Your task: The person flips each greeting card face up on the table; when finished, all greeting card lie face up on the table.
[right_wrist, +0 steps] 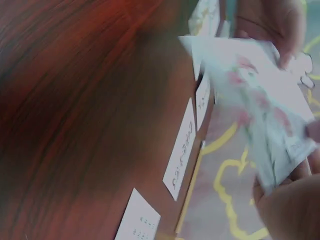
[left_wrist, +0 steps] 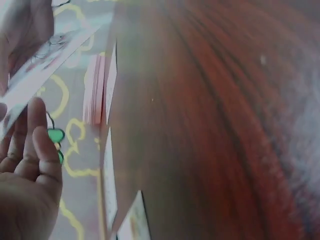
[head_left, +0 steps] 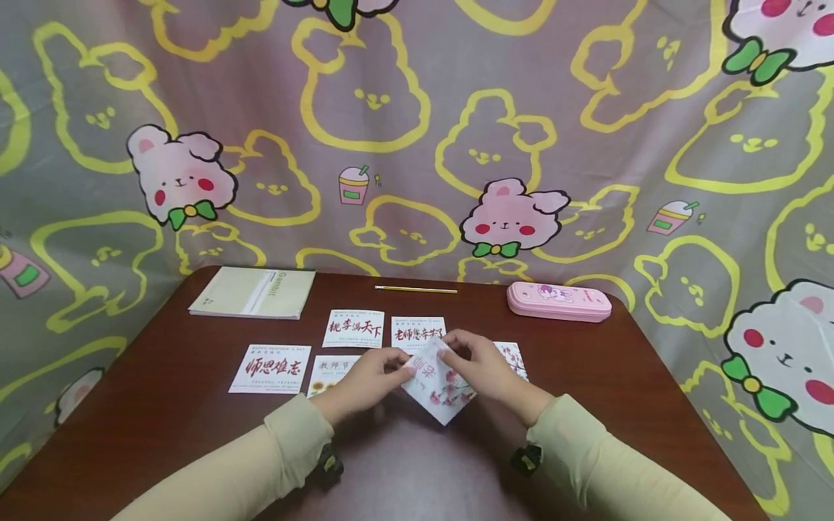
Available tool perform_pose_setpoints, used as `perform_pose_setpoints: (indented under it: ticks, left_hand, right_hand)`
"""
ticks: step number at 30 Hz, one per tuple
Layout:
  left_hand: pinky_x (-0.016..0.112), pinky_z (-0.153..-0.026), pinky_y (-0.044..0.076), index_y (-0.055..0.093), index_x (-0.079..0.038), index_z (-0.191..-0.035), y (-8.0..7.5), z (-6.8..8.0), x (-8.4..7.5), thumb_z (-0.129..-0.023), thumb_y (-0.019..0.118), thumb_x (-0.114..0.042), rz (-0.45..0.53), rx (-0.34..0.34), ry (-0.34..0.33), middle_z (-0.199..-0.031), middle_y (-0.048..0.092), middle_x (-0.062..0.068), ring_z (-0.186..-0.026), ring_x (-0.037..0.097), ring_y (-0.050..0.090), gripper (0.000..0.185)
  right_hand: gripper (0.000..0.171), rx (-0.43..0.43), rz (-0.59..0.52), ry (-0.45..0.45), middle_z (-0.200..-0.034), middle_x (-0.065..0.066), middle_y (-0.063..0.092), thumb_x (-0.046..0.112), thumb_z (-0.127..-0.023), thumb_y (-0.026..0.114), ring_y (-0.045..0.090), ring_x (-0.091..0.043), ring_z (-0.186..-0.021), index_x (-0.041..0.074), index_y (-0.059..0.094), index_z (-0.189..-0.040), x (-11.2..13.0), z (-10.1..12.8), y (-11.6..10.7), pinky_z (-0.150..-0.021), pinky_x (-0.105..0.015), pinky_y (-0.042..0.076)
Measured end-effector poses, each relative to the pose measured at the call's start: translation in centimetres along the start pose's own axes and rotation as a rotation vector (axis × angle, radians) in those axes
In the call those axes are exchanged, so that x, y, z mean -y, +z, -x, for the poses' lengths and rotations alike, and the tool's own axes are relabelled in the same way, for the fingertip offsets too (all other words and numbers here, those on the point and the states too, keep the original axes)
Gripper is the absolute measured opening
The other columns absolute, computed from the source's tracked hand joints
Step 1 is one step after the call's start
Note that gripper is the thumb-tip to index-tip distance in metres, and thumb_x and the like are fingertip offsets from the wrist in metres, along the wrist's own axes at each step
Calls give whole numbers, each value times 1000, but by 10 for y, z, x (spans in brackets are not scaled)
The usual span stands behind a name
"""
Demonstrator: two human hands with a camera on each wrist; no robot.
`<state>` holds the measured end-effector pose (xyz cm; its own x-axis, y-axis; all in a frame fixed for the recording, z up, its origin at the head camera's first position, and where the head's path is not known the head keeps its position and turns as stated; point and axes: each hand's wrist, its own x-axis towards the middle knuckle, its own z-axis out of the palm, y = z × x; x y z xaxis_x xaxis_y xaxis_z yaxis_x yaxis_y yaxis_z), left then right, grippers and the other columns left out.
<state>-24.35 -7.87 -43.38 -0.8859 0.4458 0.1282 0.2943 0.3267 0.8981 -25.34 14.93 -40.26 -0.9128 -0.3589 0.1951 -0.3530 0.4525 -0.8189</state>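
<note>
Both arms in beige sleeves come in from the bottom corners and angle toward each other, with the left hand point(head_left: 368, 378) and right hand point(head_left: 480, 366) meeting at center, knuckles up, fingers curled in a pinch, and a small dark camera strapped under each wrist.

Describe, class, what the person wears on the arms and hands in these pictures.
Both arms wear long, plain beige sleeves: left sleeve, right sleeve. A small dark device sits under each cuff, at the left wrist and right wrist. The left hand and right hand are bare: no gloves; no rings show.
</note>
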Motion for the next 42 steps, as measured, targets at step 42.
perform_pose_setpoints:
  ticks: [42]
  left_hand:
    - [28, -51, 50, 62, 6, -117, 9, 6, 20, -92, 67, 1, 124, -296, -246, -86, 65, 6, -64, 17, 60, 26]
  right_hand:
    - [9, -214, -322, 440, -77, -4, 61, 1, -92, 67, 56, -14, -65, -5, 63, -97, -38, 9, 13, -58, -27, 49]
